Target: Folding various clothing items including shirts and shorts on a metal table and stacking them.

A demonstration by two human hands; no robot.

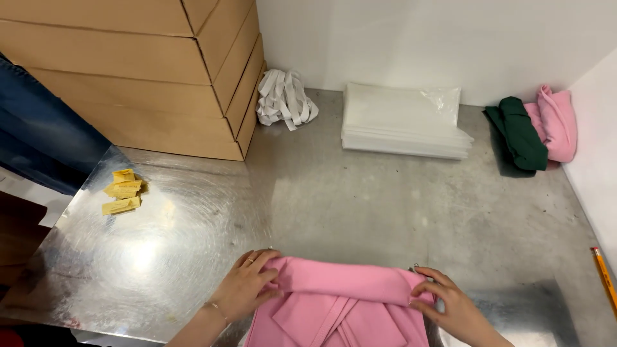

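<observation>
Looking from the left, I see brown cardboard boxes point(135, 71) stacked in the corner and small yellow paper tags point(122, 193) lying on the shiny metal counter point(334, 205). My left hand point(247, 286) has its fingers closed on the left end of the pink garment point(340, 305) — I think to keep the fold tight. This soft, smooth cloth lies at the near edge, folded in a long roll. My right hand point(450, 305) pinches its right end. Further back are white straps point(286, 99), a flat pile of clear plastic bags point(402, 122), then green and pink cloths point(536, 128) — and a yellow pencil point(604, 276).
</observation>
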